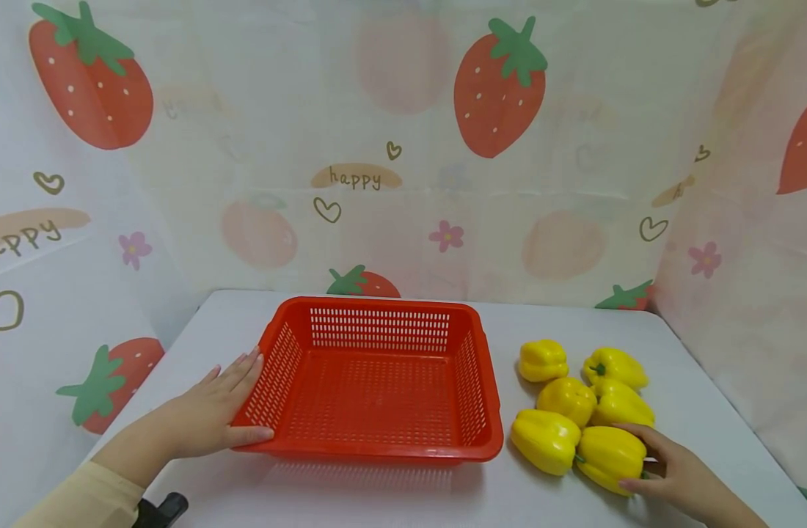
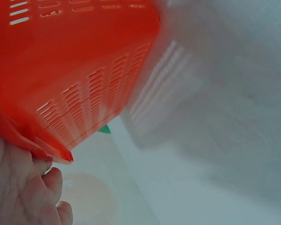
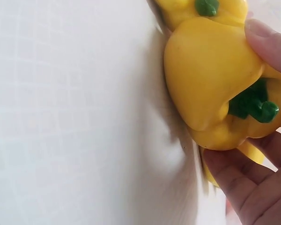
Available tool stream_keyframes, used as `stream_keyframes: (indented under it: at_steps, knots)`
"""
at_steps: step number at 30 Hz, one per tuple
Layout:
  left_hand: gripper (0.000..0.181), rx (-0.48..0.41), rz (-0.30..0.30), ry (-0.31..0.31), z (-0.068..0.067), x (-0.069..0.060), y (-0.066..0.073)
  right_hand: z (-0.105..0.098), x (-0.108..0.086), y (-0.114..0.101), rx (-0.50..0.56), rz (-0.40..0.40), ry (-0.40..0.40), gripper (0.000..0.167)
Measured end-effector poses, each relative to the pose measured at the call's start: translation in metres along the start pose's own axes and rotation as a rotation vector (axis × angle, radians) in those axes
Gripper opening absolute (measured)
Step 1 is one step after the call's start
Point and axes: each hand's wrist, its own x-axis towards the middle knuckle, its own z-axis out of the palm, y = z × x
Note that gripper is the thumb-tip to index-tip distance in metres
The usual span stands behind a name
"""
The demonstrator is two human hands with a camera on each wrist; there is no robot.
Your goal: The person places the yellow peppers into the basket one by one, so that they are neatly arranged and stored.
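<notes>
A red plastic basket (image 1: 377, 451) with slotted walls stands on the white table, nothing inside it. My left hand (image 1: 208, 411) holds its front left corner, the thumb over the rim and the fingers along the outside of the left wall. From the left wrist view, the palm and some fingertips show beside the basket's rim (image 2: 33, 145). On the right, my right hand (image 1: 674, 469) grips the nearest yellow bell pepper (image 1: 608, 458), thumb on one side and fingers on the other. Its green stem (image 3: 262, 110) points toward the palm in the right wrist view.
Several other yellow bell peppers (image 1: 545, 441) lie close together right of the basket, behind and beside the gripped one. A strawberry-print curtain (image 1: 403, 125) encloses the table (image 1: 509, 499) at the back and sides. A black object (image 1: 162, 510) shows by the left sleeve.
</notes>
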Motion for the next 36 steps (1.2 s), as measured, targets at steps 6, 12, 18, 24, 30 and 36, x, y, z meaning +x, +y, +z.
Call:
stream_keyframes:
  at_steps: [6, 12, 18, 24, 30, 36]
  knots:
    - [0.111, 0.003, -0.004, -0.004, 0.0, 0.0, 0.0, -0.001, -0.003, -0.002, -0.021, -0.019, 0.022, 0.071]
    - [0.111, 0.005, -0.005, 0.001, 0.001, 0.0, 0.0, -0.003, -0.003, -0.004, -0.025, -0.004, 0.022, 0.073]
    - [0.109, 0.009, -0.005, 0.013, 0.003, 0.0, -0.002, -0.006, -0.004, -0.005, -0.044, -0.011, 0.036, 0.073]
    - [0.109, 0.01, -0.005, 0.008, 0.003, 0.001, -0.003, -0.011, -0.007, -0.006, -0.055, -0.062, 0.076, 0.07]
    - [0.11, 0.009, -0.006, 0.004, 0.003, 0.001, -0.002, -0.019, -0.011, -0.014, -0.078, -0.119, 0.127, 0.066]
    - [0.111, 0.01, -0.01, -0.007, 0.002, 0.001, -0.001, -0.026, -0.008, -0.022, -0.129, -0.144, 0.162, 0.067]
